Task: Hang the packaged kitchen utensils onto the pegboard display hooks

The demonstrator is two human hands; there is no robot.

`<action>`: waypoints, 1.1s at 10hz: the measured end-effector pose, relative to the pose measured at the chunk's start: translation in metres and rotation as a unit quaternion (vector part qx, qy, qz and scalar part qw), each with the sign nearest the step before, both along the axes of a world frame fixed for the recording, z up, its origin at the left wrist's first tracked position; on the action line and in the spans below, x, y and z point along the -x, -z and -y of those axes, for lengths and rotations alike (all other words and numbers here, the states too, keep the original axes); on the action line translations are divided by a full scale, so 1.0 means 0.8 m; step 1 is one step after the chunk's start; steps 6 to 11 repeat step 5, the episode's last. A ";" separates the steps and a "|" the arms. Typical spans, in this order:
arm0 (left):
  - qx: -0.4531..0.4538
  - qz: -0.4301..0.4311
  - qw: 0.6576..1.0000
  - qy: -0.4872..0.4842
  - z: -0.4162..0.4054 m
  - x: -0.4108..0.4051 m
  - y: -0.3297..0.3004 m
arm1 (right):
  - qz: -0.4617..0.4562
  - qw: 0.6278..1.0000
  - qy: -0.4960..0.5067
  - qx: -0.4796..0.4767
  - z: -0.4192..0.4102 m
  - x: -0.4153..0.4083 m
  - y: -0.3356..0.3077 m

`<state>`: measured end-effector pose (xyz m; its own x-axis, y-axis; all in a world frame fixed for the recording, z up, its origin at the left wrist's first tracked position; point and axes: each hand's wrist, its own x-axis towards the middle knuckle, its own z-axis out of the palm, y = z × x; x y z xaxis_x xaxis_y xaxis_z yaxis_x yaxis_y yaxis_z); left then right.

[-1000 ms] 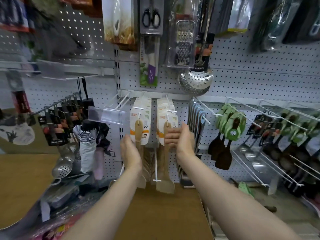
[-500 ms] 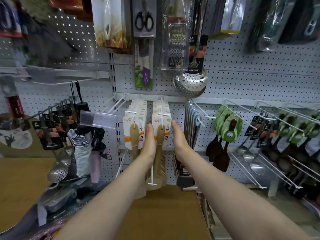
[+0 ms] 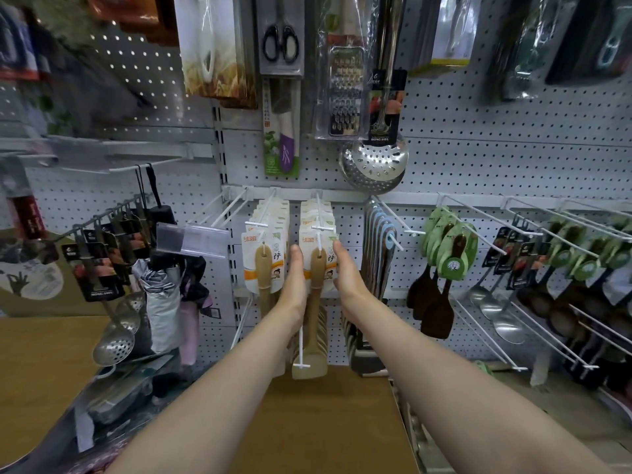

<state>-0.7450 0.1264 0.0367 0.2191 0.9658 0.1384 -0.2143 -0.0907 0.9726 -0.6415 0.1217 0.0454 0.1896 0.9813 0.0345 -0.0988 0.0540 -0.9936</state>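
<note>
Two rows of carded wooden spatulas, hung on neighbouring white hooks at the middle of the pegboard (image 3: 478,159). Left row (image 3: 265,249) untouched, just left of the left hand (image 3: 294,278). Left hand flat against the left edge of the right row (image 3: 318,244), fingers straight and pressed together, thumb side not readable. Right hand (image 3: 347,270) flat against the right edge of the same row, fingers likewise straight and together, gripping nothing. Front spatula card threaded on the hook (image 3: 319,217), handle hanging down between the two palms.

Probably squaring the stack after hanging; task near done for this hook.

Risks, left to right:
- Left palm sliding out leftward, likely to knock the left row and set it swinging or skew its cards.
- Too hard a squeeze from both sides, likely to bend the thin cards or tear a hang hole.
- Pulling toward the near end of the hook, likely to drag the front card off the tip.
- Right hand pulling away rightward, close to the grey-blue utensils (image 3: 379,241) on the next hook, easily bumped.
</note>
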 end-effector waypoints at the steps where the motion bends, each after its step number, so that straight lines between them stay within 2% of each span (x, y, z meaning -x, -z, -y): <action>1: 0.012 -0.007 1.000 -0.004 0.002 0.000 0.000 | -0.010 1.000 0.012 0.012 -0.001 0.002 0.001; 4: 0.033 0.007 0.999 -0.006 0.014 0.000 -0.008 | 0.021 0.999 0.022 0.013 0.013 0.003 -0.001; 11: 0.026 0.002 0.999 -0.023 0.026 0.003 -0.010 | 0.008 0.999 0.033 0.009 0.030 0.002 -0.010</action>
